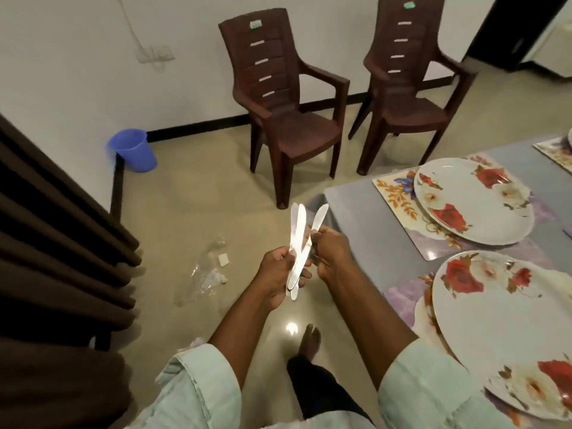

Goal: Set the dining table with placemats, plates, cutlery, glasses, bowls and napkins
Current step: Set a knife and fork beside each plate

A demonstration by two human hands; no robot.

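Note:
My left hand [277, 275] grips a bunch of shiny table knives [297, 236], blades pointing up, over the floor just left of the table. My right hand [332, 253] pinches one knife [318, 218] that angles away from the bunch to the right. On the grey table [349, 212] lie floral placemats [393, 193]. A white plate with red roses [473, 201] rests on the far mat, and a second rose plate [501, 320] sits on the near mat. A third mat corner [557, 153] shows at the far right edge.
Two brown plastic chairs [288, 119] [411, 97] stand against the wall beyond the table. A blue bin [134, 150] sits in the corner. Clear plastic wrapping [207, 274] lies on the floor. A dark curtain [55, 227] hangs at left. My bare foot [309, 339] is below.

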